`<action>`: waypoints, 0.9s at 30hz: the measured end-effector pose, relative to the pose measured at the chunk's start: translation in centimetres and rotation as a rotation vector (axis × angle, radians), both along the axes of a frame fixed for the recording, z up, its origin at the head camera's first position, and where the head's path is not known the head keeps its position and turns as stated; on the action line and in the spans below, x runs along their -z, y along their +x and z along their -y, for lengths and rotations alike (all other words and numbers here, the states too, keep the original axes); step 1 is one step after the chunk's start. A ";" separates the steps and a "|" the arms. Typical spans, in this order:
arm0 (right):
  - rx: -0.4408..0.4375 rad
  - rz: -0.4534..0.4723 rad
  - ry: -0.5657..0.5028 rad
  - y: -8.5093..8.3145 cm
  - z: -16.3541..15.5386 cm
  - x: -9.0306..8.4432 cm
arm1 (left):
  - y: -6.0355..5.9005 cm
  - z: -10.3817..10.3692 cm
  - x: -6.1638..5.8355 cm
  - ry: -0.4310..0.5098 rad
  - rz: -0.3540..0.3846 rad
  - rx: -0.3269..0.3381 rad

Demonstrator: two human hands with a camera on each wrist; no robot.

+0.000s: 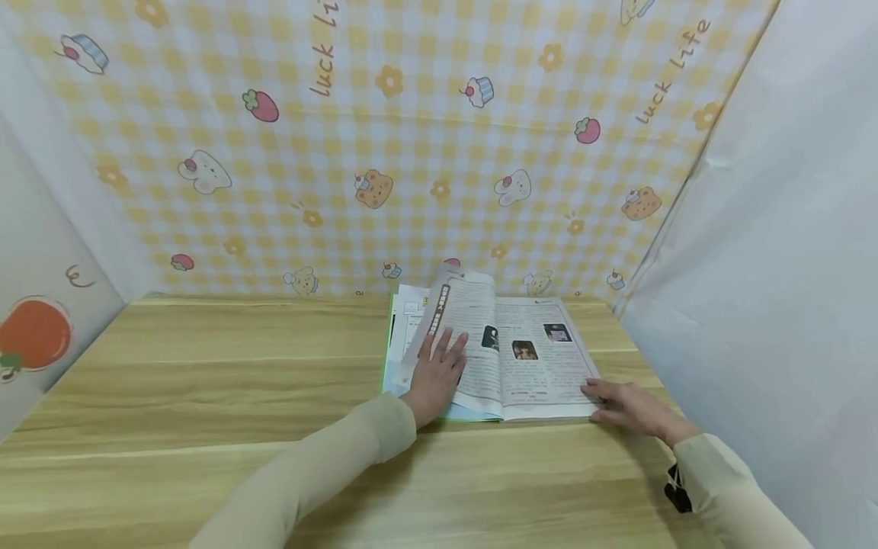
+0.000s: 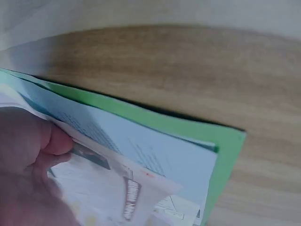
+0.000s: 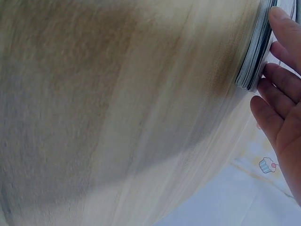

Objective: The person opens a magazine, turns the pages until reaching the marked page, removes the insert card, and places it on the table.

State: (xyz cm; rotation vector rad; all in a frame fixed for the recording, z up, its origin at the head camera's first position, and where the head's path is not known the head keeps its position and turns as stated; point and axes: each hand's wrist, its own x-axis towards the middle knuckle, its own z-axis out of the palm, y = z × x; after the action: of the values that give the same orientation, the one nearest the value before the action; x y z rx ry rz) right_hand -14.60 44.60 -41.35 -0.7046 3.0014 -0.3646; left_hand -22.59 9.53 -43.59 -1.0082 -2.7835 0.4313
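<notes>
An open magazine (image 1: 542, 366) with printed text and small photos lies on the wooden table. Its left leaf (image 1: 473, 305) stands partly raised and slants leftward over the pages beneath. My left hand (image 1: 439, 377) lies against this leaf with its fingers extended; in the left wrist view the thumb (image 2: 59, 141) is at the leaf's edge, above a pale blue page and the green cover (image 2: 188, 127). At the magazine's lower right corner is my right hand (image 1: 627, 404), its fingertips right at the page edge. The right wrist view shows those fingers (image 3: 282, 87) loosely bent beside the thick page stack (image 3: 256, 52).
A yellow checked cloth (image 1: 425, 152) with cartoon prints hangs behind the table (image 1: 226, 381). White sheeting (image 1: 775, 252) borders the right side, and a panel with a red fruit print (image 1: 34, 333) stands at left. A small black object (image 1: 677, 492) hangs by the right sleeve.
</notes>
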 end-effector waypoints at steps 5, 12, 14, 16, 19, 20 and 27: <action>0.011 0.022 0.000 0.0 0.1 -0.5 | 0.3 0.0 -0.3 -0.072 0.135 -0.011; 0.020 0.061 -0.011 -0.1 0.1 -0.6 | 1.3 0.3 -0.6 -0.025 0.188 -0.008; 0.013 0.069 -0.014 -0.2 0.0 -0.7 | 1.5 0.3 -0.8 -0.053 0.180 -0.006; 0.011 0.081 -0.019 -0.3 -0.1 -0.8 | 1.8 0.3 -1.1 -0.101 0.157 -0.008; 0.023 0.104 -0.030 -0.4 -0.2 -1.0 | 2.1 0.2 -1.5 -0.128 0.142 -0.020; 0.026 0.115 -0.034 -0.4 -0.2 -1.1 | 2.2 0.2 -1.7 -0.131 0.140 -0.015; 0.035 0.203 -0.069 -0.7 -0.5 -1.4 | 2.6 -0.3 -1.9 -0.033 0.164 0.083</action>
State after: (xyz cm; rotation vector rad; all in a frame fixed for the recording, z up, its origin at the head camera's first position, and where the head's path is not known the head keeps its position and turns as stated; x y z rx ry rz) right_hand -15.26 45.11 -39.93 -0.5810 2.8245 -0.5108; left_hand -19.95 9.78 -41.74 -1.2133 -2.8721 0.4025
